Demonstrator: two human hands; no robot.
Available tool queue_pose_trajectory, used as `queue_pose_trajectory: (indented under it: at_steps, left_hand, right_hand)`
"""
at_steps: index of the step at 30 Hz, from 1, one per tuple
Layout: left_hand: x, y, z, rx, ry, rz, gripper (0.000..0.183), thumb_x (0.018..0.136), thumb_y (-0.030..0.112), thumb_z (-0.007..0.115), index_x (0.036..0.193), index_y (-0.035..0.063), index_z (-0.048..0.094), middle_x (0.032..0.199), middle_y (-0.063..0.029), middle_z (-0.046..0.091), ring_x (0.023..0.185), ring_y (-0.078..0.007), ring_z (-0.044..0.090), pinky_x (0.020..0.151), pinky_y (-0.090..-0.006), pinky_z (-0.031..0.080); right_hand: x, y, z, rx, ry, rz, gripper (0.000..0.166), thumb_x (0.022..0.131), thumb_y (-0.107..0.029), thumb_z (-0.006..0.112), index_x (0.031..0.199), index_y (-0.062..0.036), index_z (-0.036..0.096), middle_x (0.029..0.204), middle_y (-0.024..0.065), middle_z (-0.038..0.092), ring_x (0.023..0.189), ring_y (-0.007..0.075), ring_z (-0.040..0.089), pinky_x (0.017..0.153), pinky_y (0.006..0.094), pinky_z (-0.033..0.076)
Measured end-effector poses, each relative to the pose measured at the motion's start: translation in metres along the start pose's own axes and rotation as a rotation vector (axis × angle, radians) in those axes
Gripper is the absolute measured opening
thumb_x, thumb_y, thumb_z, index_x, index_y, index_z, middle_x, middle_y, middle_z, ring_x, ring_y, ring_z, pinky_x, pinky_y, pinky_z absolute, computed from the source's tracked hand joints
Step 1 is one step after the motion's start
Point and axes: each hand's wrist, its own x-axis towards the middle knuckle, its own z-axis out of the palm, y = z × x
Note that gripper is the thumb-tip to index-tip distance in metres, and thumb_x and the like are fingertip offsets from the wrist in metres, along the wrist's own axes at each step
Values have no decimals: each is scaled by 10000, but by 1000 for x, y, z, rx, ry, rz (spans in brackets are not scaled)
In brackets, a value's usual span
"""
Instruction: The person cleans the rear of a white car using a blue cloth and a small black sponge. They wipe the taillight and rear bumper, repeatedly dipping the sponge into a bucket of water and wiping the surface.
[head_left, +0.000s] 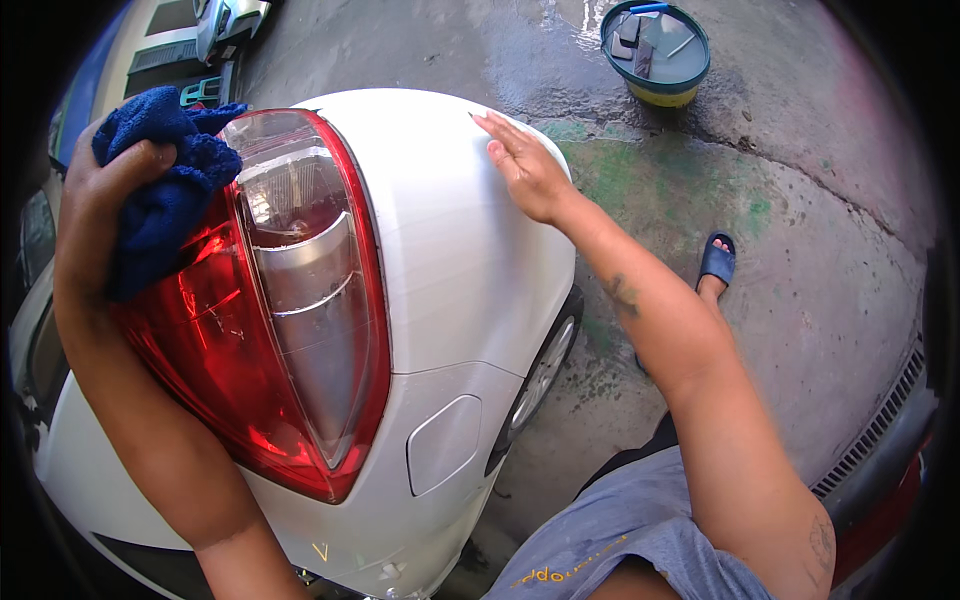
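A crumpled blue microfiber cloth (169, 180) is gripped in my left hand (112, 169), over the outer edge of the red-and-clear tail light (300, 285). Part of the lens is hidden behind the cloth and my forearm. My right hand (529, 169) holds nothing. Its fingers reach out flat, with the thumb a little apart, at the rounded corner of the white car's rear bumper (442, 225). Whether the palm touches the paint I cannot tell. A fuel filler flap (444, 445) lies below the lamp in the picture, with a rear wheel (544, 367) beside it.
A bucket (660, 91) of cloudy water, with several blocks or pads inside, stands on the wet concrete floor (480, 45). A sandalled foot (718, 262) is to the right. Another vehicle (892, 487) edges in at lower right. A teal plastic stool (201, 91) sits at upper left.
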Motion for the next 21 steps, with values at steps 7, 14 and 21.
queue_pose_trajectory:
  at_steps: [7,14,21]
  left_hand:
    - [0,1,3,-76,-25,-80,353,834,231,745,1095,-4,707,934,-59,708,813,-144,682,763,-294,565]
    - [14,-9,17,-201,-58,-90,351,829,236,756,1089,5,702,961,-74,696,822,-159,689,759,-299,571]
    - [1,3,7,-107,-33,-50,313,812,217,747,1039,13,681,921,-51,680,789,-140,653,761,-288,546]
  right_hand:
    - [-146,-54,115,89,217,-10,706,1145,-498,324,1727,-131,164,1794,183,102,1662,374,73,1315,563,62]
    - [-13,-32,23,74,86,70,608,1158,-455,305,1684,-149,325,1743,171,301,1636,378,201,1309,583,65]
    - [-145,-97,117,141,233,-33,686,1152,-476,299,1717,-99,199,1785,203,131,1656,404,73,1309,580,42]
